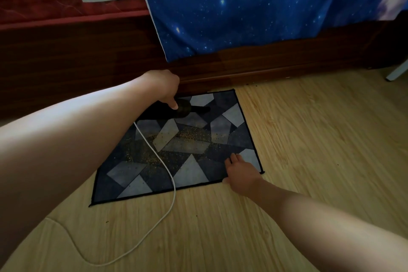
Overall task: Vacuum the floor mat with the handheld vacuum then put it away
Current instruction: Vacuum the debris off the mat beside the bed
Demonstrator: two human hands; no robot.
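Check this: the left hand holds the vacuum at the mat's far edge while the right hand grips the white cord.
Wrong on the right hand: in the head view it rests on the mat, near right corner, not gripping the white cord. The left hand holds the vacuum.

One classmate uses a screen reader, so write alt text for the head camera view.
A left hand grips a black handheld vacuum at the far side of a patterned floor mat while the right hand presses flat on its near right corner. Crumbs lie across the mat's middle, and a white cord trails onto the wooden floor.
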